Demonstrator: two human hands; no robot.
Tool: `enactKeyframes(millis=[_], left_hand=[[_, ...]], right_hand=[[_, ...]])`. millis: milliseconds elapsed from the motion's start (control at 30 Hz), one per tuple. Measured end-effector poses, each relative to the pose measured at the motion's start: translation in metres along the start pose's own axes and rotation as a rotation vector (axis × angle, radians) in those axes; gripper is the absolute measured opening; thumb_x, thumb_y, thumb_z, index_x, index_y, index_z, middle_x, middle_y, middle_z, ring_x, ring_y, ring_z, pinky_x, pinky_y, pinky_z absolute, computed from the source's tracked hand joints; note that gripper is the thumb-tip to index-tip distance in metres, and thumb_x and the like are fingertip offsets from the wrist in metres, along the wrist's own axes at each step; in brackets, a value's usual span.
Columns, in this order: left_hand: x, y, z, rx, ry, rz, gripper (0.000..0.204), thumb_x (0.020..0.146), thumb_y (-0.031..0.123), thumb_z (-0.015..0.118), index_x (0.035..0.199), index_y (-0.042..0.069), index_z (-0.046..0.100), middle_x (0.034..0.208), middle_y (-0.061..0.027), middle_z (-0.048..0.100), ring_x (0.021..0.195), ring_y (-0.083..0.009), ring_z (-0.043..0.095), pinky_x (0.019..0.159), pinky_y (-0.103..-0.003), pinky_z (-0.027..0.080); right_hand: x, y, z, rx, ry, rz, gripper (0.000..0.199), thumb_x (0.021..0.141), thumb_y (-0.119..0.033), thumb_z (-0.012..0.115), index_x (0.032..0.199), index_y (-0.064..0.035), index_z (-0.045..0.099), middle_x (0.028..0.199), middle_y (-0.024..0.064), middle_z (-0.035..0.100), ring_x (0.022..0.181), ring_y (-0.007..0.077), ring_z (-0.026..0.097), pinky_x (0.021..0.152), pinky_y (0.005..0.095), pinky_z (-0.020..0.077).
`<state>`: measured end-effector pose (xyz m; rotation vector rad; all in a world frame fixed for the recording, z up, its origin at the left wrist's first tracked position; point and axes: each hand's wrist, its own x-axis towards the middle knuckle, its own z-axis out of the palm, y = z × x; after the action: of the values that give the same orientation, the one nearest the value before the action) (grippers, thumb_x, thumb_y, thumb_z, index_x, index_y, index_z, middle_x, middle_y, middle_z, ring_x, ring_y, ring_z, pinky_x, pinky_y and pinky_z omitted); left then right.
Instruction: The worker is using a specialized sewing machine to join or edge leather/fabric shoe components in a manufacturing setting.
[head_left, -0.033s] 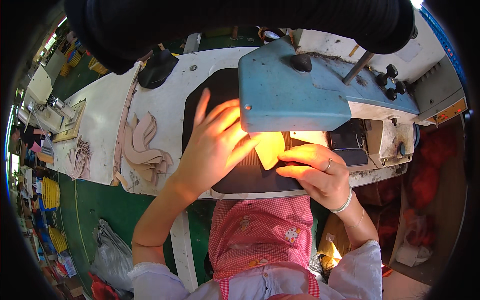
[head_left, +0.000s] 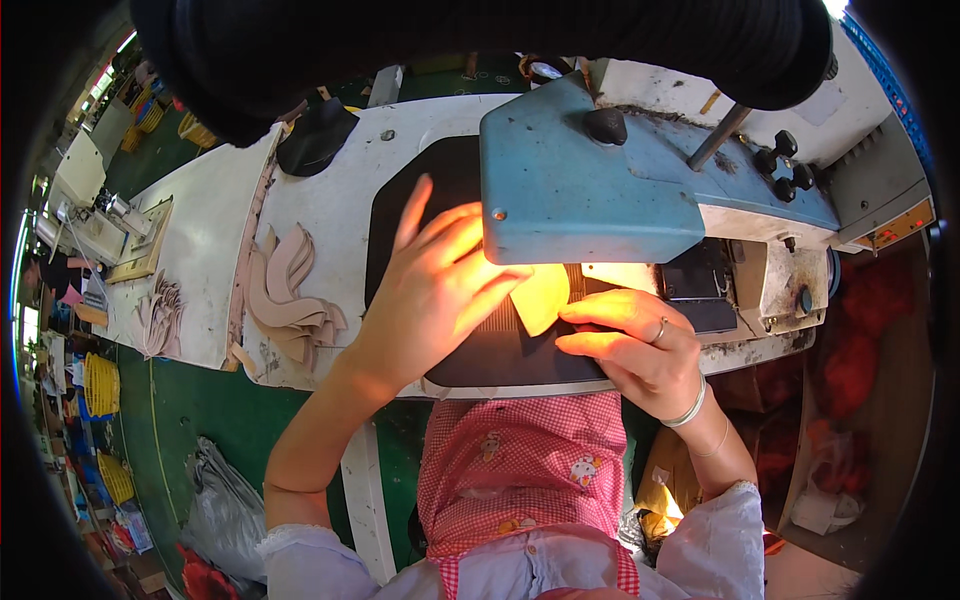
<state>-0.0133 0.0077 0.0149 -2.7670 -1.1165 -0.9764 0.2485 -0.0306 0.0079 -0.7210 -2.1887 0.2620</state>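
A small curved flat piece (head_left: 541,300), lit bright yellow by the lamp, lies under the blue machine head (head_left: 590,185) on a ribbed plate. Fingers spread and little finger raised, my left hand (head_left: 425,285) reaches in from the left. Its thumb side touches the piece's upper left edge, and some fingertips are hidden by the machine head. At the piece's right edge is my right hand (head_left: 640,345), with bent fingers. Its forefinger tip presses on the edge; the thumb's contact is hidden.
A dark mat (head_left: 500,365) lies beneath my hands on the white table (head_left: 335,215). Left of it are stacked curved beige pieces (head_left: 290,295), and farther left another pile (head_left: 160,315). A black pad (head_left: 315,140) rests behind. A machine body with knobs (head_left: 790,170) stands at right.
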Motion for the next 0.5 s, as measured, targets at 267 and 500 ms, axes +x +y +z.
enactKeyframes(millis=[267,500], left_hand=[[-0.002,-0.01,0.001,-0.154,-0.076,-0.063,0.022,0.092,0.023,0.076,0.11,0.011,0.077,0.121,-0.0095,0.065,0.117,-0.0285,0.064,0.122,-0.057,0.034],[-0.005,-0.012,0.005,-0.014,-0.023,-0.092,0.024,0.089,0.026,0.078,0.109,0.013,0.077,0.124,-0.0073,0.063,0.125,-0.0266,0.059,0.123,-0.065,0.023]], right_hand=[[-0.008,0.0,-0.004,0.04,-0.001,0.032,0.026,0.071,0.0,0.079,0.096,-0.007,0.081,0.114,0.008,0.075,0.094,0.028,0.072,0.081,0.0374,0.0598],[-0.007,-0.003,-0.003,0.063,0.0,0.094,0.024,0.075,0.004,0.075,0.095,-0.0078,0.082,0.109,0.0108,0.075,0.096,0.0295,0.073,0.083,0.0384,0.0592]])
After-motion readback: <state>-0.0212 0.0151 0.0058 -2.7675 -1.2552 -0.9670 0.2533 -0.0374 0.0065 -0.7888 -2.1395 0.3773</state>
